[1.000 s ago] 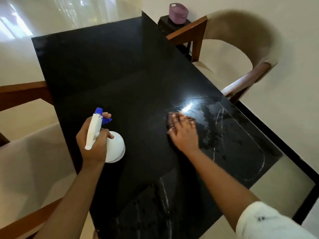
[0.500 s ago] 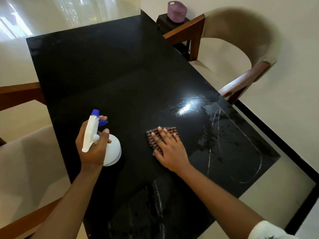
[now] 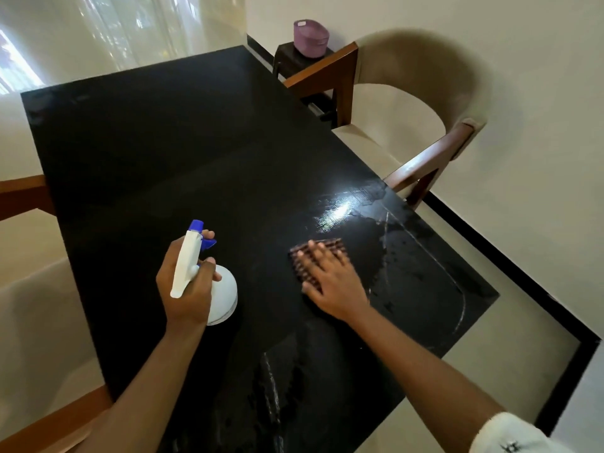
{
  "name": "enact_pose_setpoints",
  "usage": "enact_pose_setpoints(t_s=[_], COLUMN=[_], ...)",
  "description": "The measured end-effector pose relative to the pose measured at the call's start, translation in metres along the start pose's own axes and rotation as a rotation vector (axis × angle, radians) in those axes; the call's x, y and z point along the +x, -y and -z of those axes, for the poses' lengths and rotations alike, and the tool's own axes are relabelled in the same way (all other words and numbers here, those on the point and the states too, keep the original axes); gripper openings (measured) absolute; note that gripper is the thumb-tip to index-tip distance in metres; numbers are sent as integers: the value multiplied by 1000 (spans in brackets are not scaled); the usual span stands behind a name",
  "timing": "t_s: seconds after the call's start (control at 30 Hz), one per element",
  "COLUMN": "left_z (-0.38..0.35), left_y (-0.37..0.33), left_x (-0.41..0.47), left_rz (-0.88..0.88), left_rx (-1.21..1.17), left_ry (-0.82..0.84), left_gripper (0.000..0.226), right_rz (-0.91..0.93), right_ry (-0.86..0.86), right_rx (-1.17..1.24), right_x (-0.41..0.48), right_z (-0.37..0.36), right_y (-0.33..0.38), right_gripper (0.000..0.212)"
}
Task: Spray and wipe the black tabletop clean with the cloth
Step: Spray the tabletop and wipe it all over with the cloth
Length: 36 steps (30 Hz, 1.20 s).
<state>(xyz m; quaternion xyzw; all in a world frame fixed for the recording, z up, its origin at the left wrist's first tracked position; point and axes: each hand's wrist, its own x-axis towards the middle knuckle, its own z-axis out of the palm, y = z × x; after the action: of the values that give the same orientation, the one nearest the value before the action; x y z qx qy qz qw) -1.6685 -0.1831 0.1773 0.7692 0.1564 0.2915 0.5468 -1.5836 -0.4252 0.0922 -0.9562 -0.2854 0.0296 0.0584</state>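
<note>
The black tabletop (image 3: 183, 152) fills the middle of the head view, with wet streaks and a bright glare at its near right part. My left hand (image 3: 184, 282) grips a white spray bottle (image 3: 225, 294) with a blue nozzle, held just above the table's near left. My right hand (image 3: 330, 279) lies flat, fingers spread, pressing a dark brown waffle-textured cloth (image 3: 302, 261) onto the tabletop. Most of the cloth is hidden under the palm.
A beige chair with wooden arms (image 3: 425, 152) stands at the table's right side. A purple container (image 3: 310, 34) sits on a small dark stand behind it. Another wooden chair arm (image 3: 23, 194) shows at the left, and a wooden rail (image 3: 49, 426) near bottom left.
My right hand slid the cloth leftwards and towards me from the glare, then back a little to the right. The left hand with the bottle stayed nearly in place.
</note>
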Motion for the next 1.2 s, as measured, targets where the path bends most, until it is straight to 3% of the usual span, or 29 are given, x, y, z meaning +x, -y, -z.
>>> enact_pose_setpoints(t_s=[0.1,0.17,0.3,0.4,0.5,0.63,0.7,0.77,0.93,1.0,1.1,1.2], left_z=[-15,-23,-36,-46,-59,-79,-88,-94,-97,-97,-96,-95], left_y=[-7,-10,-12,-12,-15,-21,-23,-25,-18,-13,-10,-11], left_x=[1,3,6,6,7,14,19,23,25,26,24,24], left_rz=[-3,-19,-10,18,27,-8,-24,-27,-20,2,25,30], left_rx=[10,3,-8,-37,-41,-55,-49,-55,-56,-46,-25,-21], left_ry=[4,38,64,45,49,103,126,130,94,92,105,97], left_gripper=[41,45,50,40,37,37,36,35,36,37,43,39], right_rz=[63,-20,-468,-707,-581,-41,96,62,-522,-645,-575,-253], right_ry=[15,-20,-77,6,-21,-19,26,-4,-75,-33,-15,-27], right_rx=[9,20,12,53,-5,19,-3,-3,14,38,-13,11], right_x=[-1,9,31,49,53,26,23,38,87,96,93,67], right_z=[1,7,26,41,39,16,12,14,31,35,34,25], right_y=[-10,-37,-131,-167,-135,-61,-54,-75,-171,-188,-164,-105], right_gripper=[62,63,62,61,62,63,63,63,62,61,61,64])
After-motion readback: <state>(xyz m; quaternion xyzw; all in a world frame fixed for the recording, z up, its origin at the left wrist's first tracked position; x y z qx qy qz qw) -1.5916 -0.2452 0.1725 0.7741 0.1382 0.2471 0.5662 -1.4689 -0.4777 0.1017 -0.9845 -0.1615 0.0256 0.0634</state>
